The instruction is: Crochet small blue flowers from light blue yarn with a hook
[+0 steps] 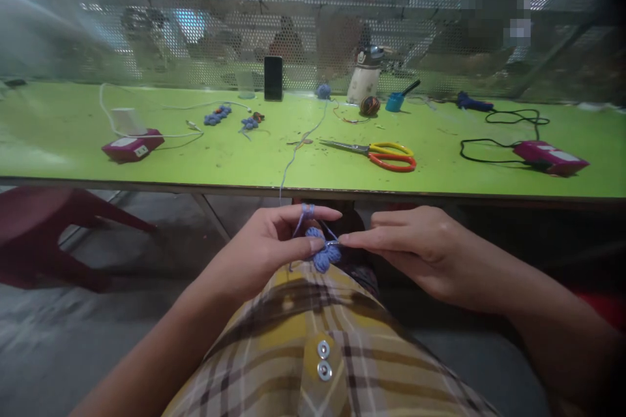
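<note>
My left hand (281,234) pinches a small blue crocheted flower (321,260) between thumb and fingers, just in front of the table edge. Blue yarn (297,153) loops around its outstretched index finger and runs up over the table to a blue yarn ball (323,91). In my right hand (408,244) is a thin metal crochet hook (333,243), its tip at the flower's stitches; most of the hook is hidden by the fingers. The petals look puffy and rounded.
On the green table (229,163) lie scissors (376,153), finished-looking blue crochet pieces (218,115), a multicoloured yarn ball (370,106) and purple power boxes (552,158). A phone (273,78) and bottle (365,75) stand behind. A red stool (53,228) is at left.
</note>
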### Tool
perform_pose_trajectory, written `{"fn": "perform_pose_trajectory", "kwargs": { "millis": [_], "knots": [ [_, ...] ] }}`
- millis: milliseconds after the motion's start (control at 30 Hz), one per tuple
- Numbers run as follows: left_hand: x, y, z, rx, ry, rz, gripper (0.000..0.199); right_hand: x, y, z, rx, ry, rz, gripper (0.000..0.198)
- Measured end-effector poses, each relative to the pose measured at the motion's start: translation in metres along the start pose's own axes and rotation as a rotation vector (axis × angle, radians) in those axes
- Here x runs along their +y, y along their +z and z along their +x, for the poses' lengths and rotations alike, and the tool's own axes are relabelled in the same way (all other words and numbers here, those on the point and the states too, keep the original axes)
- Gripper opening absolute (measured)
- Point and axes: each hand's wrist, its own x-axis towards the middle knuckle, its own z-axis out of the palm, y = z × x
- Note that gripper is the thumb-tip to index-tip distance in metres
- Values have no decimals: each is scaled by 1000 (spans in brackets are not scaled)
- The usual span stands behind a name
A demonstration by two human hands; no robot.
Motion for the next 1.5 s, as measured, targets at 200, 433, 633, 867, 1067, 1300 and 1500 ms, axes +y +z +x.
{"fn": "perform_pose_trajectory", "kwargs": {
  "millis": [200,433,633,867,1067,1300,1500],
  "knots": [
    [0,3,-1,57,94,153,33,-7,8,1,7,56,-142,38],
    [-4,3,-2,176,344,528,30,-9,20,-1,77,50,-288,46],
    [-14,6,-2,326,824,886,32,-9,36,2,257,138,44,38],
    [-30,7,1,441,1095,994,53,-16,68,18,570,542,876,15],
    [-24,12,5,483,782,676,44,-14,84,29,653,612,1289,20],
    [-6,2,10,184,122,-84,43,-1,69,14,581,393,583,19],
    [5,-1,7,189,123,170,31,3,43,2,279,97,-73,38]
  ]
}}
